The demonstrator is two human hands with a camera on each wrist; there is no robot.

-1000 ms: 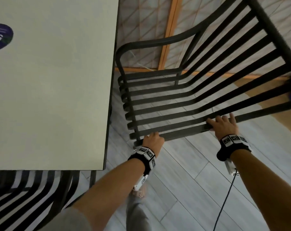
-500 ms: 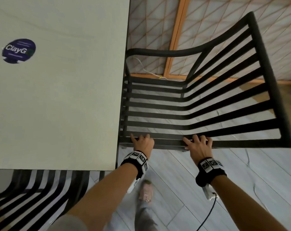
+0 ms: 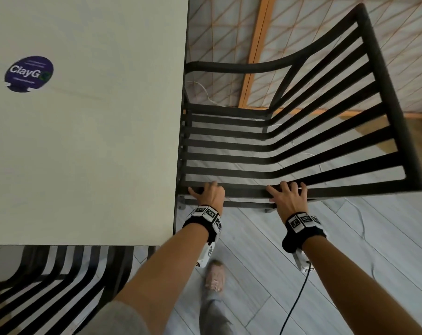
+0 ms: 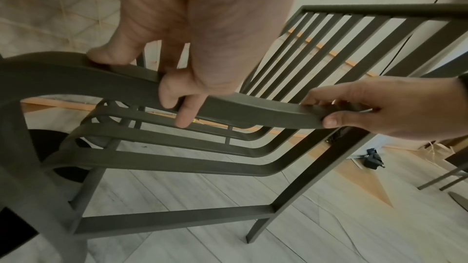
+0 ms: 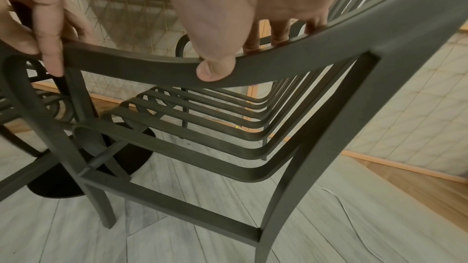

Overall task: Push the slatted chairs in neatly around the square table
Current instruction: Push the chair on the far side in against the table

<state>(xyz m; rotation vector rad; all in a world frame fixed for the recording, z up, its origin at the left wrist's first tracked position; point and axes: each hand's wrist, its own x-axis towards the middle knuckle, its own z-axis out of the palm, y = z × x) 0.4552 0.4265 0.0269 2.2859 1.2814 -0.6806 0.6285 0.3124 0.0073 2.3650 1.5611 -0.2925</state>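
A black slatted chair (image 3: 290, 146) stands at the right side of the pale square table (image 3: 89, 146), its seat front at the table edge. Both hands hold its near armrest (image 4: 240, 109). My left hand (image 3: 208, 193) grips the rail close to the table, thumb on top and fingers curled over it (image 4: 174, 95). My right hand (image 3: 288, 195) grips the same rail farther back, with its thumb (image 5: 215, 69) on the near face and its fingers over the top. A second slatted chair (image 3: 48, 281) is tucked under the table's near side.
An orange-framed lattice screen (image 3: 253, 52) stands behind the chair. The table's black round base (image 5: 76, 177) sits on the grey plank floor. Thin cables (image 3: 360, 221) trail across the floor to the right, and my foot (image 3: 214, 276) is below the hands.
The chair has swung from an angle to square with the table and moved in against its edge. Both hands have stayed on the near armrest and moved with it.
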